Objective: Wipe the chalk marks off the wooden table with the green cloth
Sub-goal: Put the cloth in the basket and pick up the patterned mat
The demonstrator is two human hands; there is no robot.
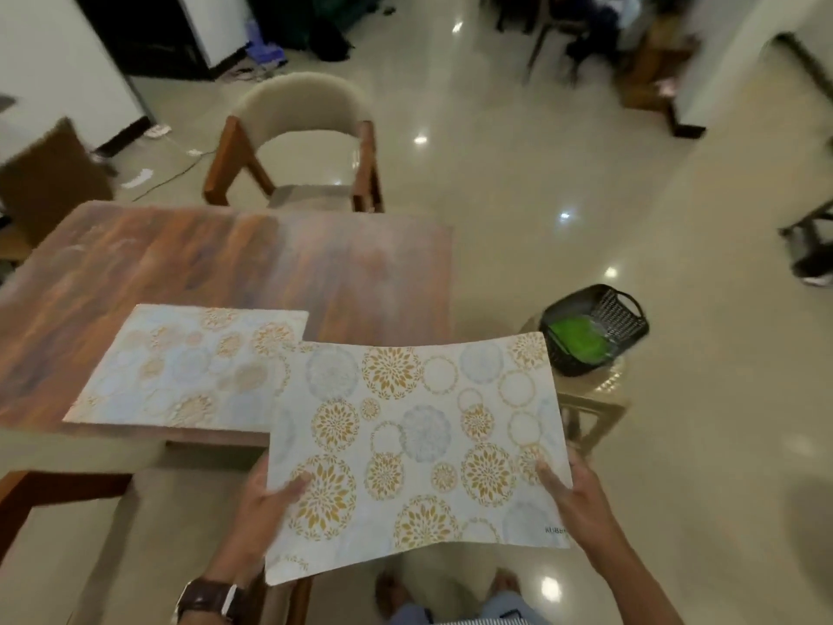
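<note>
I hold a floral placemat (pixel 414 448) in the air off the table's near right corner. My left hand (pixel 266 502) grips its near left edge and my right hand (pixel 572 498) grips its near right edge. A second floral placemat (pixel 185 367) lies flat on the wooden table (pixel 203 259). Pale chalk smears show on the tabletop's far half. The green cloth (pixel 579 342) lies inside a black basket (pixel 599 327) on a small stool to the right of the table.
A cushioned wooden chair (pixel 297 142) stands at the table's far side. Another chair (pixel 58 484) sits at the near left. The stool (pixel 595 403) under the basket stands close to the table's right edge. Glossy tiled floor spreads to the right.
</note>
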